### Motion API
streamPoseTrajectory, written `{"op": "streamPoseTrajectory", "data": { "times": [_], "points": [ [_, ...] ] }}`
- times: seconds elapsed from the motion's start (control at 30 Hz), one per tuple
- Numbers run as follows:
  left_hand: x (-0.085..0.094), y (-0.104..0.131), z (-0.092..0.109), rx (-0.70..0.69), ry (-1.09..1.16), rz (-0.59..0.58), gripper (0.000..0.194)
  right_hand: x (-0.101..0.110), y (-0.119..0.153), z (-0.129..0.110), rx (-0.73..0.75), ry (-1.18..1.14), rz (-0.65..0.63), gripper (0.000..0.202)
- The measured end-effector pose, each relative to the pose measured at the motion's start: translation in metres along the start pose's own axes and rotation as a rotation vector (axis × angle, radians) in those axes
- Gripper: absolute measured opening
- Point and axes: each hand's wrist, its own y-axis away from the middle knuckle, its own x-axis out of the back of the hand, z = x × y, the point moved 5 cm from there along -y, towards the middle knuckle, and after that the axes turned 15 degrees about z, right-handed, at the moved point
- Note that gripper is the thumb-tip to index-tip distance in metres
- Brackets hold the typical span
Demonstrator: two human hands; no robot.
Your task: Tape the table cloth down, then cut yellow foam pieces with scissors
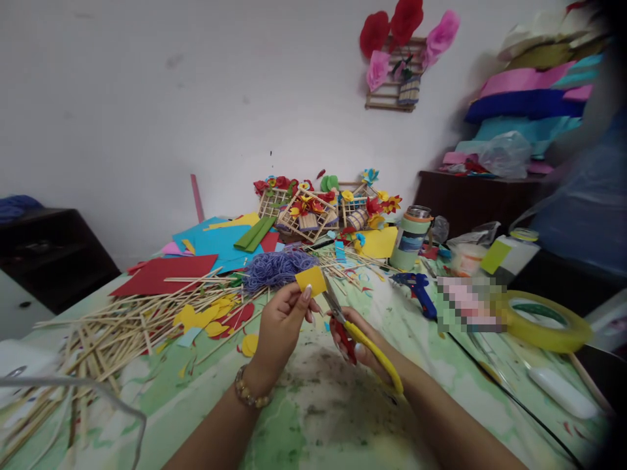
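Between the thumb and fingers of my left hand (289,313) is a small yellow paper piece (310,282), held up over the table. My right hand (355,336) grips a pair of scissors (375,352) with one yellow and one red handle. The scissor blades point up and away, their tips close to the right edge of the paper; whether they touch it I cannot tell. Just behind the paper lies a tangled heap of purple yarn (279,266). Cut yellow paper petals (210,318) rest left of my left hand, with a small yellow stack (249,344) nearer.
Thin wooden sticks (112,333) spread over the left side, beside red paper (164,274) and blue sheets (215,241). Small stick frames with paper flowers (308,212) stand at the back. To the right are a flask (411,238), a blue glue gun (418,294) and a tape roll (543,320).
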Motion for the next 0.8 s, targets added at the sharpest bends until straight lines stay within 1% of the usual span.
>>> {"op": "streamPoseTrajectory", "data": {
  "times": [0.1,0.2,0.47,0.57,0.73,0.8],
  "points": [
    [-0.0014,0.0012,-0.0021,0.021,-0.008,-0.035,0.025,0.0020,-0.0019,0.0051,0.012,-0.029,0.021,0.069],
    [-0.0025,0.0017,-0.0027,0.025,-0.010,-0.041,0.025,0.0032,-0.0028,0.0102,0.005,-0.036,0.026,0.071],
    [-0.0024,0.0019,-0.0050,0.035,-0.017,-0.030,0.026,0.0018,-0.0021,0.0057,0.014,-0.032,0.013,0.074],
    [-0.0022,0.0027,-0.0054,0.034,-0.022,-0.031,0.026,0.0023,-0.0024,0.0068,0.010,-0.029,0.011,0.072],
    [-0.0009,0.0020,-0.0043,0.013,-0.021,0.004,0.026,0.0025,-0.0019,0.0097,-0.010,-0.046,-0.001,0.075],
    [-0.0014,0.0016,-0.0040,0.013,-0.024,0.000,0.026,0.0026,-0.0018,0.0105,-0.014,-0.043,-0.002,0.075]
  ]
}}
